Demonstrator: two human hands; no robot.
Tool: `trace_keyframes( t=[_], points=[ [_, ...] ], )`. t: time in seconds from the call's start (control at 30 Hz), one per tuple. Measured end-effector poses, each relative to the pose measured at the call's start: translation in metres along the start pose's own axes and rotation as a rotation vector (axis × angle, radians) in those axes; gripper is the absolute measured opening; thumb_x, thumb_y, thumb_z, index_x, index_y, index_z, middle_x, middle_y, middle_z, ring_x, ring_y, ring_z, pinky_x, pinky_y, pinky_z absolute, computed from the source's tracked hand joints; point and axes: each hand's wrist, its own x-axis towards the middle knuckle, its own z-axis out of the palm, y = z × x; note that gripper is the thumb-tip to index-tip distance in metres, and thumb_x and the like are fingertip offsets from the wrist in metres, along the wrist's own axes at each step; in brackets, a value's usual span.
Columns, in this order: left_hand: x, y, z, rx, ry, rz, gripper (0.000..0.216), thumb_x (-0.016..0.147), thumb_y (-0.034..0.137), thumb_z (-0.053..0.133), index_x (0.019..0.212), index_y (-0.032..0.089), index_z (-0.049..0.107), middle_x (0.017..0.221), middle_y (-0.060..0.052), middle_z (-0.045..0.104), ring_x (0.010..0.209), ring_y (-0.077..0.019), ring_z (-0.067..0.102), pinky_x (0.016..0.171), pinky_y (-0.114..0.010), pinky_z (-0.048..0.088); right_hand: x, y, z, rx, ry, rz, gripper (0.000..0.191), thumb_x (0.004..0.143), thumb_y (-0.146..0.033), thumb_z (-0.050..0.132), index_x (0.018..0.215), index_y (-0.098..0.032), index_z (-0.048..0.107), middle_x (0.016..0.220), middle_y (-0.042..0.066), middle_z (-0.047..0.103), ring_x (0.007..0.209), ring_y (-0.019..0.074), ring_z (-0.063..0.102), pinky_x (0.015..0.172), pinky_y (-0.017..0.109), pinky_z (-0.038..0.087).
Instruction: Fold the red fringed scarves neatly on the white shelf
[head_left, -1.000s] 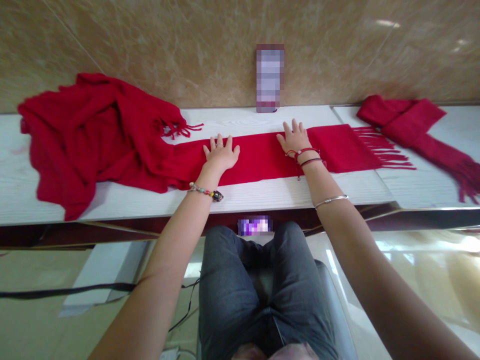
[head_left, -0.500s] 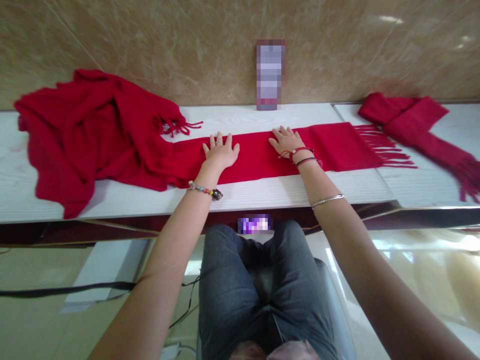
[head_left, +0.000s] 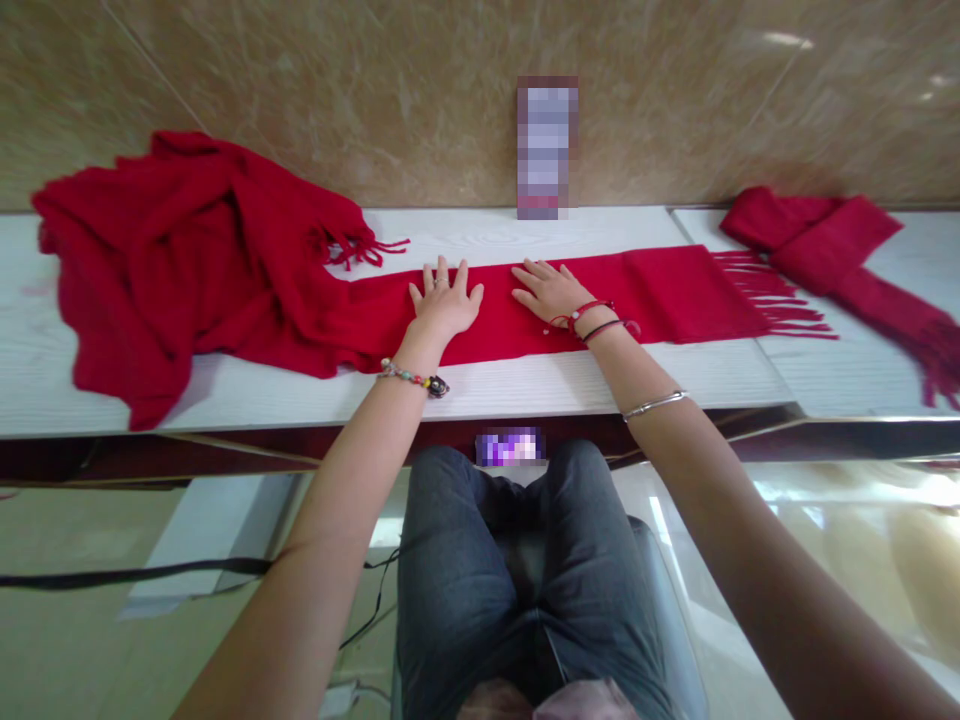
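Observation:
A long red scarf (head_left: 675,292) lies flat along the white table (head_left: 540,385), its fringe at the right end. Its left part is bunched in a heap (head_left: 172,260). My left hand (head_left: 444,302) rests flat on the scarf near the middle, fingers spread. Close beside it, my right hand (head_left: 546,290) also lies flat on the cloth, fingers stretched out and pointing left. Neither hand holds anything.
A second red scarf (head_left: 840,255) lies folded at the right on the adjoining table. A blurred upright object (head_left: 547,145) leans on the marble wall behind. My knees sit under the table edge. A black cable (head_left: 135,575) runs over the floor at the left.
My right hand has slid left along the scarf, from near the right part to just beside my left hand. My left hand has stayed put.

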Motion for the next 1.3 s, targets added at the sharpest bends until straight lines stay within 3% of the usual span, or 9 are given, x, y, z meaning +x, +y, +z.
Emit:
trace_keyframes(
  t=[0.2, 0.33, 0.4, 0.5, 0.7, 0.8, 1.03, 1.17, 1.3],
  points=[
    [0.002, -0.002, 0.002, -0.015, -0.024, 0.017, 0.062, 0.093, 0.050, 0.017, 0.150, 0.025, 0.018, 0.158, -0.006, 0.007, 0.145, -0.0303, 0.002, 0.114, -0.056, 0.010, -0.005, 0.026, 0.000, 0.025, 0.030, 0.245, 0.057, 0.095, -0.043, 0.027, 0.145, -0.018, 0.033, 0.153, 0.014, 0.028, 0.139, 0.0322, 0.026, 0.108, 0.058, 0.023],
    [0.003, -0.003, 0.002, -0.011, -0.020, 0.018, 0.063, 0.093, 0.050, 0.018, 0.150, 0.024, 0.019, 0.158, -0.006, 0.008, 0.145, -0.0304, 0.003, 0.114, -0.055, 0.009, -0.009, 0.063, 0.007, 0.064, 0.213, 0.542, 0.064, 0.093, -0.051, 0.027, 0.137, -0.008, 0.045, 0.146, 0.025, 0.034, 0.136, 0.0410, 0.028, 0.103, 0.065, 0.024],
    [0.004, -0.002, 0.002, -0.007, -0.023, 0.017, 0.063, 0.093, 0.050, 0.018, 0.150, 0.024, 0.019, 0.158, -0.006, 0.008, 0.145, -0.0304, 0.004, 0.114, -0.055, 0.010, -0.010, 0.072, 0.009, 0.075, 0.300, 0.608, 0.068, 0.092, -0.053, 0.027, 0.134, -0.003, 0.048, 0.144, 0.030, 0.034, 0.134, 0.0438, 0.028, 0.101, 0.066, 0.024],
    [0.003, -0.002, 0.001, -0.020, -0.026, 0.018, 0.062, 0.093, 0.049, 0.019, 0.150, 0.024, 0.019, 0.158, -0.006, 0.008, 0.145, -0.0307, 0.003, 0.114, -0.055, 0.009, -0.006, 0.063, 0.007, 0.073, 0.289, 0.491, 0.071, 0.092, -0.056, 0.025, 0.139, -0.005, 0.040, 0.147, 0.028, 0.031, 0.136, 0.0422, 0.027, 0.101, 0.065, 0.025],
    [0.002, -0.002, 0.001, -0.017, -0.019, 0.017, 0.062, 0.093, 0.049, 0.019, 0.150, 0.025, 0.019, 0.158, -0.005, 0.008, 0.145, -0.0306, 0.004, 0.114, -0.055, 0.010, -0.001, 0.000, 0.001, 0.013, 0.058, 0.033, 0.063, 0.094, -0.047, 0.028, 0.146, -0.011, 0.031, 0.153, 0.016, 0.025, 0.141, 0.0284, 0.022, 0.112, 0.052, 0.021],
    [0.003, -0.002, 0.001, -0.016, -0.017, 0.018, 0.062, 0.093, 0.049, 0.019, 0.150, 0.025, 0.020, 0.158, -0.005, 0.009, 0.145, -0.0305, 0.004, 0.114, -0.056, 0.010, -0.004, -0.008, 0.000, 0.009, -0.002, 0.047, 0.061, 0.095, -0.043, 0.030, 0.145, -0.009, 0.032, 0.154, 0.015, 0.024, 0.142, 0.0269, 0.022, 0.114, 0.048, 0.017],
    [0.002, -0.002, 0.000, -0.043, -0.027, 0.026, 0.062, 0.093, 0.048, 0.020, 0.150, 0.024, 0.019, 0.158, -0.006, 0.008, 0.145, -0.0313, 0.003, 0.114, -0.056, 0.008, -0.005, 0.023, 0.000, 0.048, 0.054, 0.319, 0.062, 0.094, -0.041, 0.030, 0.144, -0.004, 0.031, 0.153, 0.020, 0.025, 0.141, 0.0300, 0.024, 0.112, 0.052, 0.020],
    [0.002, -0.002, 0.001, -0.051, -0.031, 0.025, 0.062, 0.093, 0.048, 0.021, 0.150, 0.024, 0.019, 0.158, -0.006, 0.007, 0.145, -0.0314, 0.002, 0.114, -0.056, 0.007, -0.004, 0.018, 0.000, 0.054, 0.099, 0.205, 0.061, 0.094, -0.042, 0.031, 0.145, -0.008, 0.031, 0.154, 0.018, 0.023, 0.142, 0.0304, 0.021, 0.111, 0.055, 0.022],
    [0.001, -0.001, 0.000, -0.036, -0.021, 0.024, 0.062, 0.093, 0.049, 0.020, 0.150, 0.025, 0.020, 0.158, -0.005, 0.009, 0.145, -0.0313, 0.003, 0.114, -0.056, 0.009, -0.006, 0.003, 0.002, 0.043, 0.051, 0.055, 0.058, 0.094, -0.043, 0.031, 0.144, -0.015, 0.034, 0.153, 0.013, 0.027, 0.141, 0.0286, 0.023, 0.111, 0.056, 0.020]
  ],
)
